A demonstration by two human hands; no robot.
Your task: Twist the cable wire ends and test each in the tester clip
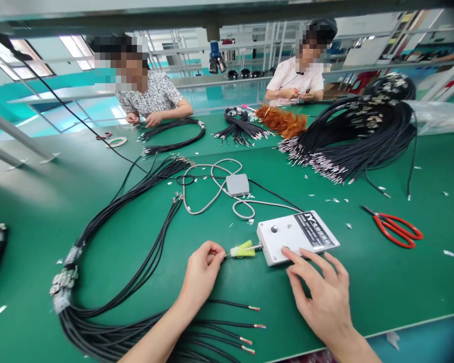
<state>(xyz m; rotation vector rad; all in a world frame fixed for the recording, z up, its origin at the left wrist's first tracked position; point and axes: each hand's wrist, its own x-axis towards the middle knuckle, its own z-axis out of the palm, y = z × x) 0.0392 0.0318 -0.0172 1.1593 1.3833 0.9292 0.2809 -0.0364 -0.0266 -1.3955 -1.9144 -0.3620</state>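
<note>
A white control box (pixel 297 236) with a black knob lies on the green bench. A yellow-green nozzle (pixel 242 249) sticks out of its left side. My left hand (pixel 203 273) pinches a thin wire end and holds it at the tip of that nozzle. My right hand (pixel 323 291) rests flat beside the box, its forefinger touching the box's front edge. Under my left forearm lies a bundle of black cables (pixel 128 322) with stripped copper ends (pixel 254 326) pointing right.
Red scissors (pixel 398 229) lie at the right. A grey pedal box (pixel 237 184) with a grey cord sits behind the white box. Large black cable bundles (pixel 359 136) lie at the back right. Two other people work across the bench.
</note>
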